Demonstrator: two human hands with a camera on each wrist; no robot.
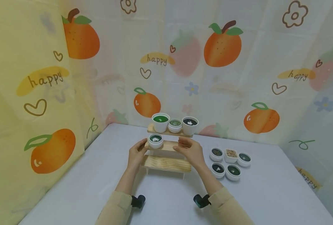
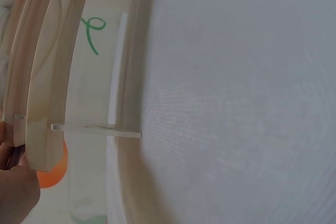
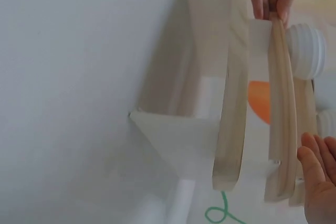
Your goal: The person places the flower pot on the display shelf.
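Observation:
A tiered wooden display stand [image 1: 166,163] on clear legs stands mid-table. My left hand [image 1: 136,154] pinches the left end of its middle board [image 1: 170,145]; the right wrist view shows that hand's fingers [image 3: 255,1] and thumb on either side of the board end. On the same board, close to this hand, sits a small white ribbed bowl [image 1: 156,143] with dark green contents and a pale pattern. My right hand [image 1: 193,153] is beside the board's right end, fingers extended, holding nothing. In the left wrist view the left hand [image 2: 18,192] is partly cut off.
The top board holds a white cup of green liquid [image 1: 161,120], a small ribbed bowl [image 1: 175,126] and a cup with dark contents [image 1: 190,125]. Right of the stand are several white bowls [image 1: 233,172] and a square dish of tan bits [image 1: 231,155]. A printed curtain [image 1: 183,90] hangs behind.

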